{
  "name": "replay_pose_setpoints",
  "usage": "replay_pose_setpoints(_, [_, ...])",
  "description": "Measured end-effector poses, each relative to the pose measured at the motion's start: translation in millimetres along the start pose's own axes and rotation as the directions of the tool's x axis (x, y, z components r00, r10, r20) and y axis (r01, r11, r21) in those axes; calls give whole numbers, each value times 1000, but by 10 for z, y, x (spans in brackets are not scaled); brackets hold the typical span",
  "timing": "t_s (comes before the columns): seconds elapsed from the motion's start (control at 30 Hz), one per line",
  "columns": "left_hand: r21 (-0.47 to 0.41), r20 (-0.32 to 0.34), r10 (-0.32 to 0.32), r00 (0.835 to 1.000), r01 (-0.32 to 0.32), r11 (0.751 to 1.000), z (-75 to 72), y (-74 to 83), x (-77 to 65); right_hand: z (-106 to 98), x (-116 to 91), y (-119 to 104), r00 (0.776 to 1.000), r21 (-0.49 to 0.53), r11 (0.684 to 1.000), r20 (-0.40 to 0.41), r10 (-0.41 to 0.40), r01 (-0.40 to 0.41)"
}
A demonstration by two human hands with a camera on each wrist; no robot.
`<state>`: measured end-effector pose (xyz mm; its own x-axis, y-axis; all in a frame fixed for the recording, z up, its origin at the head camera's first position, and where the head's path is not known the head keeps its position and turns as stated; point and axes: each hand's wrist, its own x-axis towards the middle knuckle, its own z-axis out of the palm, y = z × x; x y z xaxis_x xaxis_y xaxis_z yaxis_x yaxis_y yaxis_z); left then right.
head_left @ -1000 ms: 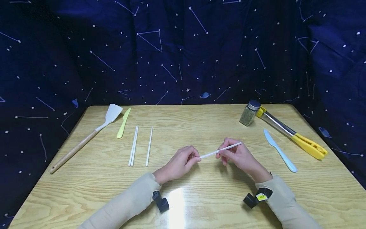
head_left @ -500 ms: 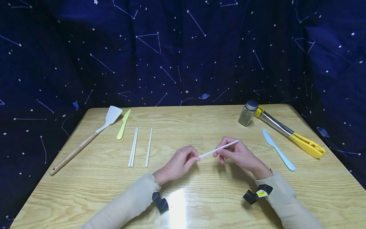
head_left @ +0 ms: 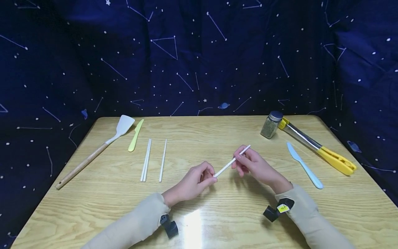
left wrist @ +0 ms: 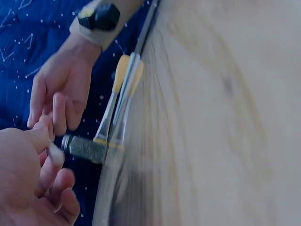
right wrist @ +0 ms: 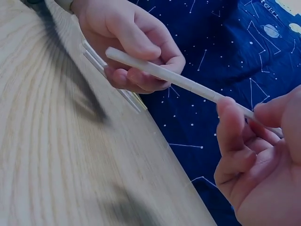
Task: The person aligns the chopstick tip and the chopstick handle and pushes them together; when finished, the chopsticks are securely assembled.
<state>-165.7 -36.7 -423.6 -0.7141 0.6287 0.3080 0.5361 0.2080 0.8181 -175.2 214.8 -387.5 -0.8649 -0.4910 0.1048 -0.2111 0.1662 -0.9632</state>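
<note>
A white chopstick [head_left: 226, 167] is held slantwise above the table between both hands. My right hand [head_left: 257, 170] pinches it near its upper end with thumb and fingers. At its lower end, the curled thumb and fingers of my left hand [head_left: 194, 182] grip it. The right wrist view shows the chopstick [right wrist: 178, 84] running past the left thumb, its blunt tip sticking out. In the left wrist view its white end [left wrist: 56, 154] shows by the left fingers. Two more chopsticks [head_left: 145, 160] lie side by side on the left, with a single chopstick [head_left: 163, 160] to their right.
On the wooden table [head_left: 205, 138], a white spatula [head_left: 101, 148] and yellow-green knife [head_left: 135, 135] lie left. A spice jar [head_left: 271, 125], yellow-handled tongs [head_left: 317, 145] and a light-blue knife [head_left: 304, 165] are on the right. A starry dark-blue cloth [head_left: 199, 62] hangs behind.
The chopstick has turned to a steeper slant, its left end lower and nearer me. The right hand has shifted slightly left and away, and the gap between left thumb and fingers looks wider.
</note>
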Motion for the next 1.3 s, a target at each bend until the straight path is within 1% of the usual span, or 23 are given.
replay_pose_setpoints(0.07, [-28, 40, 21, 999, -20, 999, 27, 36, 14, -6, -7, -9, 1000, 9, 1000, 9, 2, -2])
replay_pose_setpoints(0.13, [-55, 82, 57, 995, -53, 997, 49, 67, 34, -6, -10, -16, 1000, 31, 1000, 27, 2, -2])
replay_pose_setpoints(0.27, [-91, 157, 117, 981, -103, 990, 65, 119, 74, 6, 11, 0, 994, 88, 996, 106, -27, 17])
replay_pose_setpoints(0.37, [-96, 200, 126, 972, -109, 989, 51, 162, 88, 21, 30, -4, 985, 107, 994, 168, -34, 16])
replay_pose_setpoints(0.43, [-92, 213, 134, 968, -117, 989, 45, 181, 93, 28, 37, -15, 979, 107, 994, 201, -21, -1])
replay_pose_setpoints(0.6, [-95, 212, 198, 957, -181, 979, 70, 176, 92, 50, 39, -56, 966, 51, 998, 258, 34, -49])
replay_pose_setpoints(0.73, [-81, 202, 214, 956, -201, 976, 69, 160, 81, 57, 41, -58, 961, -1, 999, 271, 52, -53])
replay_pose_setpoints(0.83, [-50, 185, 198, 962, -193, 980, 34, 141, 77, 49, 39, -53, 964, -14, 999, 261, 47, -45])
replay_pose_setpoints(0.97, [-9, 164, 151, 975, -152, 988, -62, 103, 64, 26, 26, -41, 969, -20, 998, 238, 70, -68])
replay_pose_setpoints(1.03, [17, 156, 125, 980, -129, 992, -128, 76, 48, 16, 13, -32, 975, -42, 996, 205, 86, -79])
replay_pose_setpoints(1.13, [52, 146, 83, 986, -92, 994, -240, 20, 21, -3, 1, -19, 990, -110, 992, 116, 76, -63])
replay_pose_setpoints(1.2, [83, 144, 53, 988, -65, 994, -321, -25, 2, -25, -2, -17, 998, -171, 984, 43, 47, -39])
replay_pose_setpoints(1.3, [131, 140, 5, 990, -24, 991, -441, -98, -26, -74, -17, -30, 998, -283, 959, -64, -6, -13])
